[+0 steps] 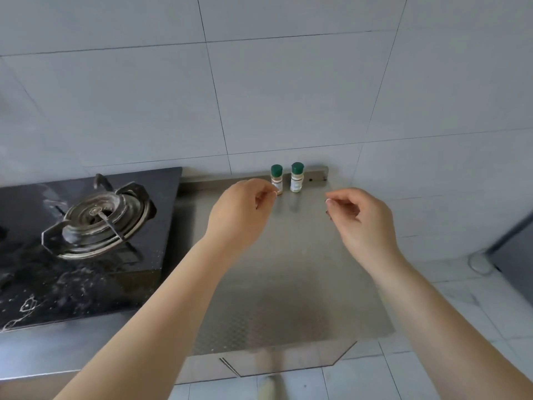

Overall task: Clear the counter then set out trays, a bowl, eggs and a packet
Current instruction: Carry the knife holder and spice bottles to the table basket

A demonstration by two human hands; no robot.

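Two small spice jars with green caps stand side by side at the back of the steel counter [282, 284], against the wall: a left jar [276, 178] and a right jar [297, 177]. My left hand [240, 212] hovers just in front of the left jar, fingers loosely curled, fingertips close to its label and holding nothing. My right hand [360, 217] hangs to the right of the jars, fingers loosely curled, also holding nothing. No trays, bowl, eggs or packet are in view.
A black gas hob [86, 255] with one burner [99, 220] sits to the left of the counter. Grey tiled wall [288, 82] rises behind. The counter's right edge drops to a white tiled floor [461, 313]; a grey appliance corner [516, 243] stands far right.
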